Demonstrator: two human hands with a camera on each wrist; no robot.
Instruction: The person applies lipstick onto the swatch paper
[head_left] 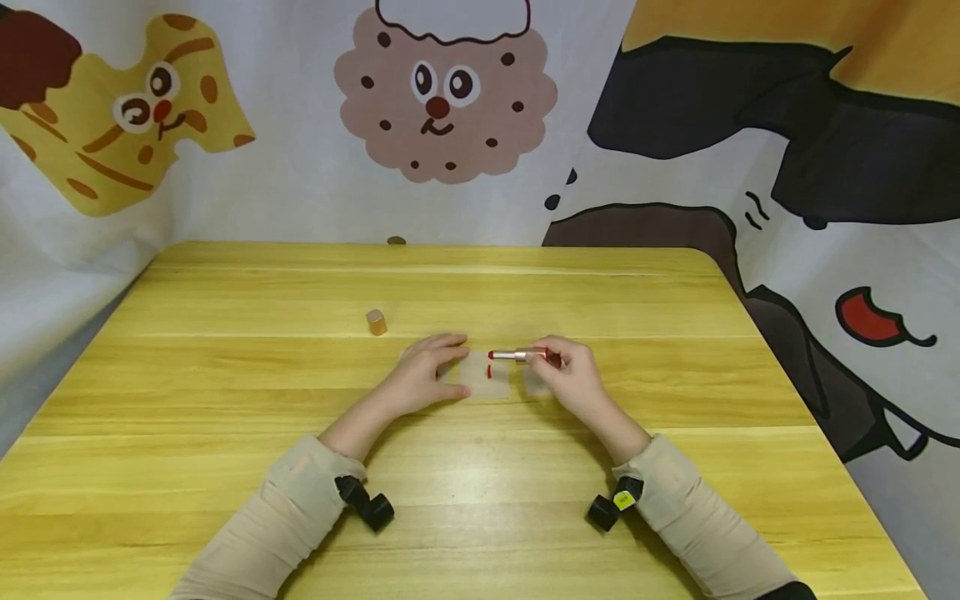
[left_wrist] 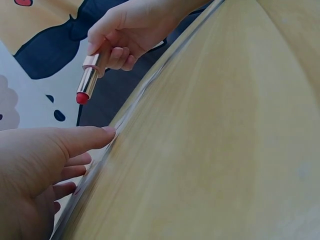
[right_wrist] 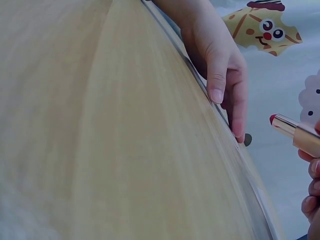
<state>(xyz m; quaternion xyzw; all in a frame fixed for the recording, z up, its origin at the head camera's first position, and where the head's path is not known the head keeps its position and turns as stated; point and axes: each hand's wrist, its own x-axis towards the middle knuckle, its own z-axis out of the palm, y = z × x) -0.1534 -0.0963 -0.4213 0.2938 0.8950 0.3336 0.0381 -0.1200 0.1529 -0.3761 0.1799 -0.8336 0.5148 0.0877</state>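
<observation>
My right hand [head_left: 567,375] grips an uncapped lipstick [head_left: 510,356] by its base, the red tip pointing left. In the right wrist view the lipstick [right_wrist: 295,132] shows a gold-toned tube. Below its tip, a short red streak [head_left: 489,372] marks a thin, see-through sheet [head_left: 480,388] on the table. My left hand [head_left: 426,377] rests at the sheet's left side, with thumb and fingers spread apart and nothing gripped. In the left wrist view the lipstick [left_wrist: 88,82] appears above the left hand [left_wrist: 45,165], apart from it.
A small gold-brown cap [head_left: 377,322] stands behind the left hand on the wooden table [head_left: 480,500]. Another pale see-through patch [head_left: 536,385] lies under the right hand. Past the table's far edge hangs a curtain [head_left: 292,183] with cartoon prints.
</observation>
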